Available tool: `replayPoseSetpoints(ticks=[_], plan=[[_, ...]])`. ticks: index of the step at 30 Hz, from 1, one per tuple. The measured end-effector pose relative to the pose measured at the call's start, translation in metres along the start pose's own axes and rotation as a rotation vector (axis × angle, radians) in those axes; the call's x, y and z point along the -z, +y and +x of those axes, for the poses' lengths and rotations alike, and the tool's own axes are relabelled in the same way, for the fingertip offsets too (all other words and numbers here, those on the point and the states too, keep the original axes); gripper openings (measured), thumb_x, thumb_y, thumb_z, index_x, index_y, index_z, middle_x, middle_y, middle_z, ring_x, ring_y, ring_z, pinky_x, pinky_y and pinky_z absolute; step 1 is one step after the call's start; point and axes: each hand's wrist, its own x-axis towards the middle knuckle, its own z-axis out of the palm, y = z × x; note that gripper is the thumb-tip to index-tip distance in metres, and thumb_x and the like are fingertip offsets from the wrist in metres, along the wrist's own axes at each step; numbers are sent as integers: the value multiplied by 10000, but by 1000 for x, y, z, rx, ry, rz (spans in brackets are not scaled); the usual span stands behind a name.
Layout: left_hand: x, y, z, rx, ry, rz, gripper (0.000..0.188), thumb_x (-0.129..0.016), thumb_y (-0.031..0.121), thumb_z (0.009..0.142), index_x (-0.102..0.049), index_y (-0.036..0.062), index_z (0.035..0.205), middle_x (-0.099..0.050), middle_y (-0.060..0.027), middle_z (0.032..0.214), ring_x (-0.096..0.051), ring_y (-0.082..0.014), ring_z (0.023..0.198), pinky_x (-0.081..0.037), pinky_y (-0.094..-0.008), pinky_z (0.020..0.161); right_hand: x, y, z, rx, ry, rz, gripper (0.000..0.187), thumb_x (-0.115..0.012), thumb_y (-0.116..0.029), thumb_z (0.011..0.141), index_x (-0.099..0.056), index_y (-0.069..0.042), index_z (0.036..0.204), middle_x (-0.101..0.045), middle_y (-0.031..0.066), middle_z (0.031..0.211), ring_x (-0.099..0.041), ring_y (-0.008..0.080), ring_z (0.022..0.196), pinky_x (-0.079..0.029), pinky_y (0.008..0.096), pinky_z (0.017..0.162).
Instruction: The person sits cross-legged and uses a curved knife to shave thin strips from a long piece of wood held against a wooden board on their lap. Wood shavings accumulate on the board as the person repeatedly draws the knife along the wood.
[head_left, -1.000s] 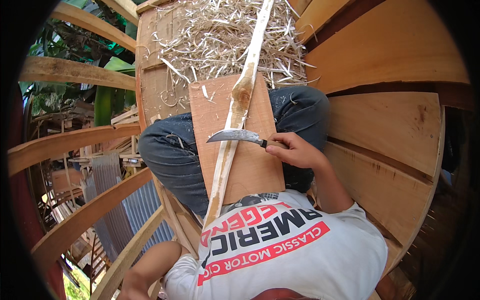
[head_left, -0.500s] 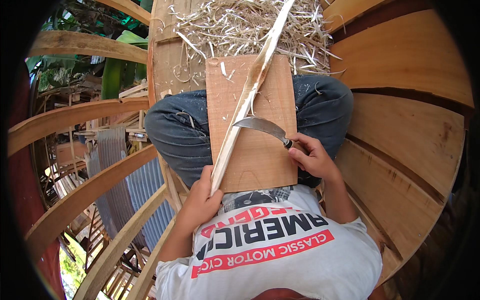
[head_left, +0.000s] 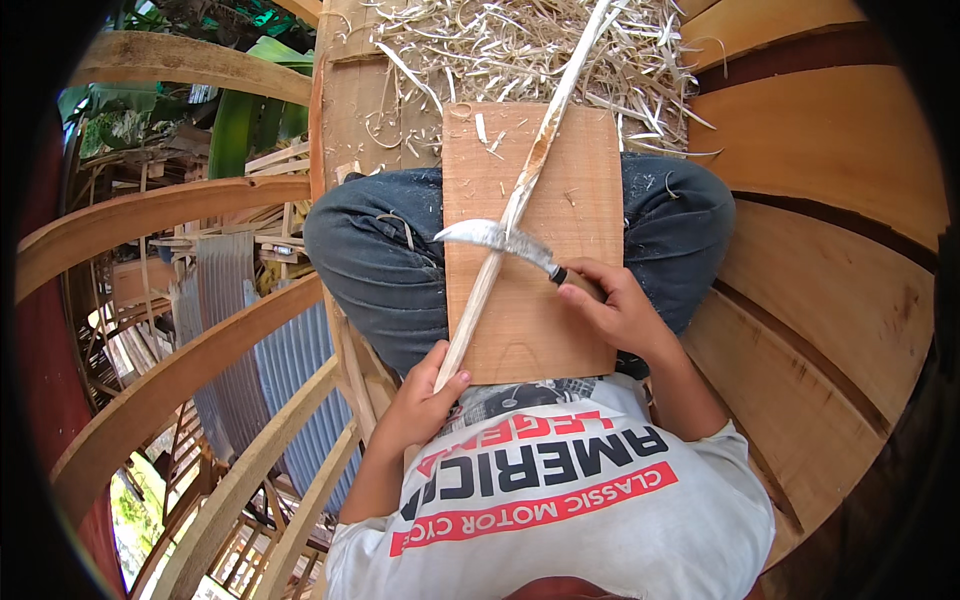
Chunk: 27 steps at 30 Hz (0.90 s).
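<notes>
A long pale bamboo or wood strip (head_left: 535,160) lies slantwise across a flat wooden board (head_left: 560,320) on my lap. Its near end is gripped by my left hand (head_left: 425,397), thumb laid along it. My right hand (head_left: 612,300) is wrapped round the wooden handle of a curved knife (head_left: 485,233). The blade crosses over the strip near the middle of the board, its tip pointing left past the strip. Whether its edge bites into the strip, I cannot tell. A few small shavings (head_left: 481,128) lie at the board's far left corner.
A pile of curly shavings (head_left: 560,60) covers the planks (head_left: 350,110) beyond the board. My bent knees in jeans (head_left: 375,250) flank it. Wooden slats (head_left: 800,270) rise at the right, rails (head_left: 200,390) at the left, with corrugated sheets (head_left: 295,370) below them.
The knife has moved across the strip, its tip now further left and its blade turned. The strip appears rotated about its length. The whole view has shifted slightly.
</notes>
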Motion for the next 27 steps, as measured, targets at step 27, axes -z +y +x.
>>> replayPoseSetpoints(ticks=[27], plan=[[5, 4, 5, 117, -67, -144, 322, -548, 159, 901, -494, -23, 1161, -459, 32, 747, -411, -54, 687, -371, -223, 622, 13, 5, 16, -3, -60, 87, 217, -653, -138, 878, -639, 26, 1020, -565, -41, 688, -411, 2, 533, -333, 177, 469]])
